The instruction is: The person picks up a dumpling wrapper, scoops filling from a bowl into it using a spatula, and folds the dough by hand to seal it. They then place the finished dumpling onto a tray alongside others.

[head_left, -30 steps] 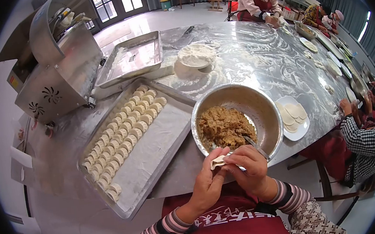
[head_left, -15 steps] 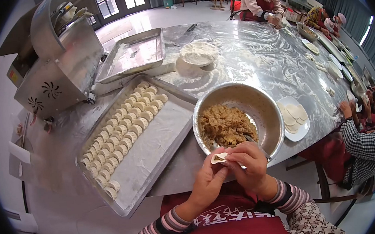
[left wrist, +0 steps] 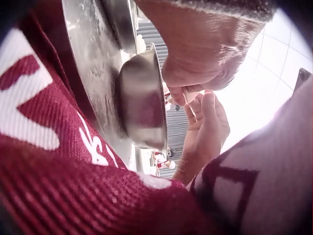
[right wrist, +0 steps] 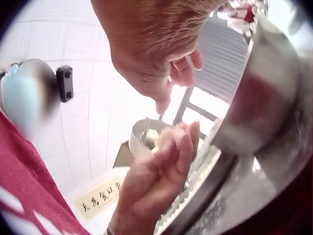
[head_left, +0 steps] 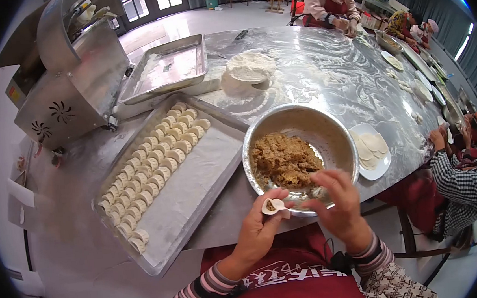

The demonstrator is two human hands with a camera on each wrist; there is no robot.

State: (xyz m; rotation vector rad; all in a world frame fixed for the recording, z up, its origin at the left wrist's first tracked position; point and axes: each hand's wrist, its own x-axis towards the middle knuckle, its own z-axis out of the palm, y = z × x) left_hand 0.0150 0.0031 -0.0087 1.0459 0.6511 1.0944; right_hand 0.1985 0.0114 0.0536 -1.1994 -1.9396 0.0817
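In the head view, my left hand holds a partly folded dumpling with brown filling showing at one end. My right hand is lifted off it, fingers spread and slightly bent, with nothing in them, over the near right rim of a steel bowl. Brown filling lies in the bowl. The right wrist view shows the right hand above and apart from the left hand. In the left wrist view the left hand partly hides the dumpling.
Rows of finished dumplings fill the left part of a tray left of the bowl. A plate of wrappers is to its right. Beyond are a flour bowl, another tray and a steel machine. Other people sit around the table.
My right hand has let go of the dumpling and moved right and slightly up, its fingers spreading. The left hand keeps hold of the dumpling.
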